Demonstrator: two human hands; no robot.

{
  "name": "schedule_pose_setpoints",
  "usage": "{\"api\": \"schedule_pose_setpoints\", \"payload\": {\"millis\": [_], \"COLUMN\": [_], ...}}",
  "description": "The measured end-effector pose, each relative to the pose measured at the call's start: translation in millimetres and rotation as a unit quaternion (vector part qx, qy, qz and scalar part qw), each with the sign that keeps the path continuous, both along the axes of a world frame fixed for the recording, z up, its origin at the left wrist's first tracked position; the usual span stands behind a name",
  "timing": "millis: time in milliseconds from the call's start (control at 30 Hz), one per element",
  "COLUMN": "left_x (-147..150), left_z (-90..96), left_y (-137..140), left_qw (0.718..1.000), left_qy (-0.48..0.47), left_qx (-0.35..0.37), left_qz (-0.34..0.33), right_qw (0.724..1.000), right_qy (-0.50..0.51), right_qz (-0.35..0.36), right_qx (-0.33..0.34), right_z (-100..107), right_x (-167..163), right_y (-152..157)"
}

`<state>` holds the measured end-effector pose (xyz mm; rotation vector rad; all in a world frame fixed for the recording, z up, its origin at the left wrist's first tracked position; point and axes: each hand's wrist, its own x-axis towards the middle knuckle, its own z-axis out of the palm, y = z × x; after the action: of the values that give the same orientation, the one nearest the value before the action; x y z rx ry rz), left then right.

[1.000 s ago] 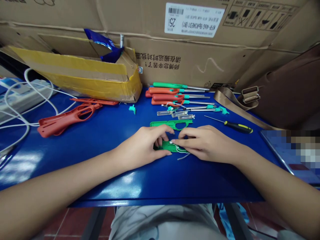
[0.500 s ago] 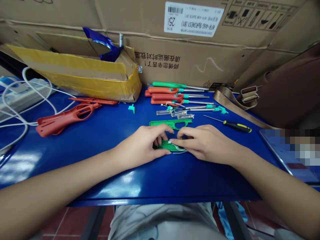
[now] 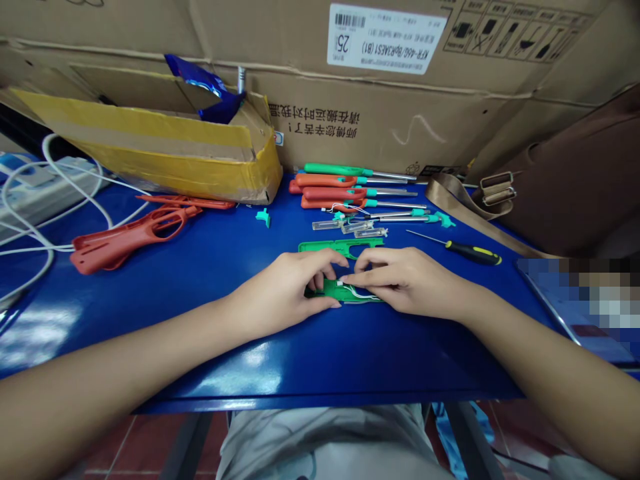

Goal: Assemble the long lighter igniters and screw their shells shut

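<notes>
Evidently, the green half-shell is grasped by its long edges in the left hand, on the blue table; the white connector is touched by the right hand, its grasp unclear. Light, stiff plastic is suggested, best held there; the wires look delicate.

The left hand curves in from the left of the grip, thumb along its near side, index finger arched over its far side, other fingers curled between. The right hand comes from the opposite side, back upward, one finger stretched to the middle of the grip. The left forearm and right forearm, both bare, slant outward and back from the grip
</notes>
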<state>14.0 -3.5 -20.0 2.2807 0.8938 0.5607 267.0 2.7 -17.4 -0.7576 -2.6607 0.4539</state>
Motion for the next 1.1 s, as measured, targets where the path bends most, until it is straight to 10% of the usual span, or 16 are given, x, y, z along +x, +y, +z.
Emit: {"api": "schedule_pose_setpoints", "payload": {"millis": [1100], "left_x": [0.7], "left_z": [-1.2], "left_y": [0.2], "left_qw": [1.000], "left_qy": [-0.002], "left_qx": [0.019], "left_qz": [-0.004], "right_qw": [0.986], "right_qy": [-0.027], "right_qz": [0.055], "right_qx": [0.156], "right_z": [6.5], "right_x": [1.4], "right_y": [-1.3]}}
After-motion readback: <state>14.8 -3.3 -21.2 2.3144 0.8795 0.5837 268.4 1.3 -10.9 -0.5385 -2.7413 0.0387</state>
